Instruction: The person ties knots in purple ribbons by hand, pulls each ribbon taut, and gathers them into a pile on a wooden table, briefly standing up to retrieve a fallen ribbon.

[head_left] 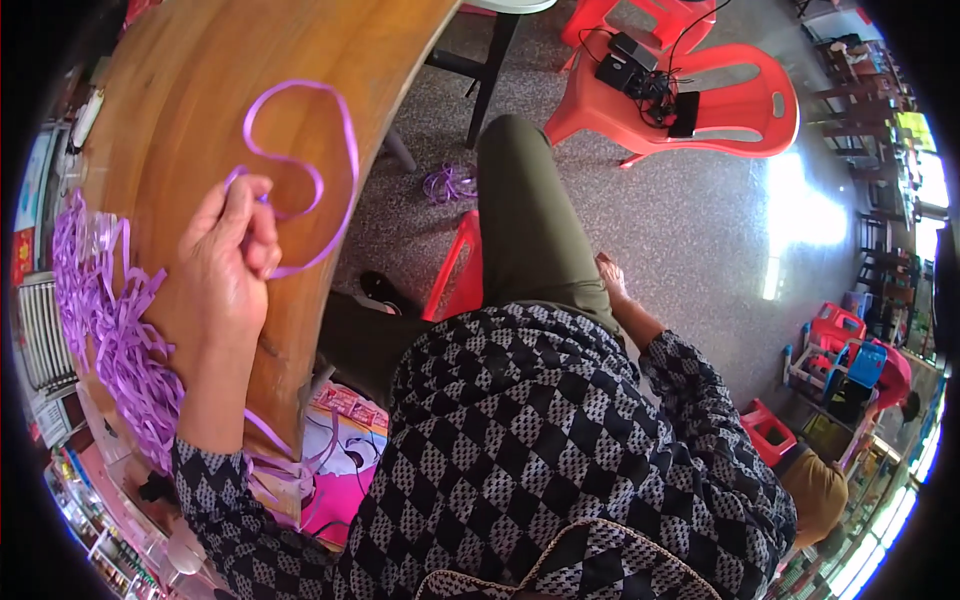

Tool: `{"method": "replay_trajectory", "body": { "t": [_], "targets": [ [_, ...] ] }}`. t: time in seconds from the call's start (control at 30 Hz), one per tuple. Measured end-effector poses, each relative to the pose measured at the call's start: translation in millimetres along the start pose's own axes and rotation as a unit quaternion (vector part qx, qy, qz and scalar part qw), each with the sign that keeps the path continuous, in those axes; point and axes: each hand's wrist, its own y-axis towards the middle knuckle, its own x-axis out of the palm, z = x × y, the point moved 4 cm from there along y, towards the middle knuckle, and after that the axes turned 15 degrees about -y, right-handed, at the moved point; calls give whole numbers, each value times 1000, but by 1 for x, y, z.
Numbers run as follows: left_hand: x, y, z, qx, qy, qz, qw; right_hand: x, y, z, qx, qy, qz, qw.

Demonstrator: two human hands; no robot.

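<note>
My left hand (228, 262) is raised over the brown wooden table (200, 90) with its fingers pinched on a thin purple ribbon (330, 160), which curls into a loop above the hand and hangs down past the table edge. A heap of cut purple ribbon pieces (100, 320) lies on the table just left of that hand. My right hand (612, 280) rests beside my thigh, low and away from the table; only part of it shows and nothing is seen in it.
A red plastic chair (740, 110) carrying black electronic boxes and cables stands across the speckled floor. A small purple ribbon tangle (450, 185) lies on the floor. A red stool (458, 270) is under me. Shelves and goods line the left and right rims.
</note>
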Motion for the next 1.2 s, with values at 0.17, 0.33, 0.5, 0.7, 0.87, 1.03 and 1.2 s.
{"method": "replay_trajectory", "body": {
  "t": [0.17,0.33,0.5,0.7,0.87,1.03,1.2],
  "targets": [
    [13,-3,-8,28,70,67,995,-6,-26,33,-60,-68,-6,996],
    [-2,-17,-12,33,133,94,986,-19,-7,14,-116,7,-109,987],
    [-1,-24,-9,-9,148,93,985,27,-13,32,-93,52,-196,975],
    [23,1,-17,-11,174,-11,985,160,-177,169,132,-70,-322,935],
    [49,-43,-15,-179,179,-92,963,101,-261,115,83,-122,-366,919],
    [118,-14,-122,-281,126,-98,946,-3,-38,75,244,-72,-256,933],
    [78,-1,-316,-412,-147,76,896,-68,75,31,162,151,41,974]
  ]
}}
